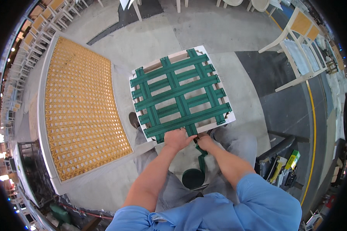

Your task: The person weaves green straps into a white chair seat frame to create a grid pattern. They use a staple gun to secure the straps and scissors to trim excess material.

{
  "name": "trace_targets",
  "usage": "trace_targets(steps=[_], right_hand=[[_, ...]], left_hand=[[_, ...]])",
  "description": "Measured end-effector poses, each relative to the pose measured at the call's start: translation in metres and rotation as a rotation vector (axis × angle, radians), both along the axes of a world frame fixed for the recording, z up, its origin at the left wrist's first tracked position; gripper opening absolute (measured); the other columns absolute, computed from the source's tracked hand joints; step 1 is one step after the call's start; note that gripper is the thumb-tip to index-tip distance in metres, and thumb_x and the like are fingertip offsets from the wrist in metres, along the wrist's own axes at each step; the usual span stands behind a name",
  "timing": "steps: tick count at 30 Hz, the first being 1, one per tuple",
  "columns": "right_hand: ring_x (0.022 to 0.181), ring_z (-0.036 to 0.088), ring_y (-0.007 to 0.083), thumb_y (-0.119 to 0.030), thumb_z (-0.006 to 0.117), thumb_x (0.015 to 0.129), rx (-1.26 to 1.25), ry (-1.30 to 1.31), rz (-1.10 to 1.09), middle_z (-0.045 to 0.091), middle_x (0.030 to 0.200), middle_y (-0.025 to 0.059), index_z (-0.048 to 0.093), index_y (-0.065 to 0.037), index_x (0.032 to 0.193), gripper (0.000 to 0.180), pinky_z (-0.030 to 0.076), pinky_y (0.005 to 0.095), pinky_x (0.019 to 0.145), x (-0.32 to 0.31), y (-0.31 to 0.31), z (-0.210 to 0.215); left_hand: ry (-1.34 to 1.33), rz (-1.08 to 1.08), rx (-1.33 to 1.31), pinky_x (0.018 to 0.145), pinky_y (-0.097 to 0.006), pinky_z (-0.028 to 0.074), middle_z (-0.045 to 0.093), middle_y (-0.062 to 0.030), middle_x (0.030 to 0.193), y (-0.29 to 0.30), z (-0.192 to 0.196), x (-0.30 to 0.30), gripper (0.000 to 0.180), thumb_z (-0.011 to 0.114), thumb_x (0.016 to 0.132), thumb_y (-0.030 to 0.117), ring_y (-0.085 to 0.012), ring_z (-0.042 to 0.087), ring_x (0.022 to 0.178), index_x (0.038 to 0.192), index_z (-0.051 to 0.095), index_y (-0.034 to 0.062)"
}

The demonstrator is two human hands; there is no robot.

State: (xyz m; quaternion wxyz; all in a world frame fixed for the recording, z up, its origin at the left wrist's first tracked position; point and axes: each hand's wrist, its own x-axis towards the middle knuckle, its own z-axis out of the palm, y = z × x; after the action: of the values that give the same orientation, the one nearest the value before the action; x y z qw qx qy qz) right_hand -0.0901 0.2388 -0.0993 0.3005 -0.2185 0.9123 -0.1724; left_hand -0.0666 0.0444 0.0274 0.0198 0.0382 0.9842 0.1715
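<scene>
A white chair seat frame [230, 116] faces me, crossed by woven strips of green webbing [177, 92]. My left hand [176, 139] is closed at the near edge of the frame, fingers curled over the rim beside the middle strip, thumb pointing right onto it. Close by on the right, my right hand [206, 143] is closed around the same strip where it hangs over the edge. Something small and dark shows between the two hands; I cannot make out what. From there the loose webbing twists down to a green webbing roll [193, 178] between my legs.
The chair's cane backrest [85, 107] rises at the left. A dark bin [285, 165] with tools and a green-and-yellow box stands at my right. Another white chair [298, 50] is at the far right. Rows of chair frames [31, 46] line the far left.
</scene>
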Motion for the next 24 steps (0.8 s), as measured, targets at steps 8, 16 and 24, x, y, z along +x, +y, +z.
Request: trace_targets(steps=[8, 16, 24], right_hand=[[0.074, 0.059, 0.0249, -0.061, 0.036, 0.101, -0.671, -1.210, -1.256, 0.064, 0.086, 0.0103, 0.062, -0.003, 0.102, 0.063, 0.047, 0.0390, 0.067, 0.050, -0.022, 0.081], [0.067, 0.059, 0.0178, -0.060, 0.034, 0.099, -1.290, -1.562, -1.697, 0.063, 0.083, 0.0055, 0.062, -0.007, 0.101, 0.060, 0.050, 0.0301, 0.060, 0.008, -0.060, 0.074], [0.076, 0.067, 0.0199, -0.038, 0.039, 0.100, -1.291, -1.379, -1.745, 0.069, 0.101, 0.0104, 0.062, -0.009, 0.116, 0.040, 0.057, 0.0372, 0.063, -0.028, -0.091, 0.062]], left_hand=[[-0.099, 0.087, -0.044, 0.059, -0.043, 0.056, 0.070, -0.0112, 0.069, -0.015, -0.004, 0.018, 0.065, 0.063, 0.078, 0.071, -0.0282, 0.071, 0.067, 0.085, 0.074, 0.0065], [0.034, 0.040, -0.051, 0.059, -0.042, 0.055, 0.070, -0.0113, 0.070, -0.010, -0.004, 0.009, 0.069, 0.061, 0.077, 0.073, -0.0280, 0.070, 0.067, 0.080, 0.073, 0.0056], [-0.022, 0.067, -0.052, 0.057, -0.040, 0.054, 0.071, -0.0111, 0.073, -0.010, -0.008, 0.012, 0.066, 0.063, 0.077, 0.073, -0.0268, 0.070, 0.067, 0.075, 0.072, 0.0069]])
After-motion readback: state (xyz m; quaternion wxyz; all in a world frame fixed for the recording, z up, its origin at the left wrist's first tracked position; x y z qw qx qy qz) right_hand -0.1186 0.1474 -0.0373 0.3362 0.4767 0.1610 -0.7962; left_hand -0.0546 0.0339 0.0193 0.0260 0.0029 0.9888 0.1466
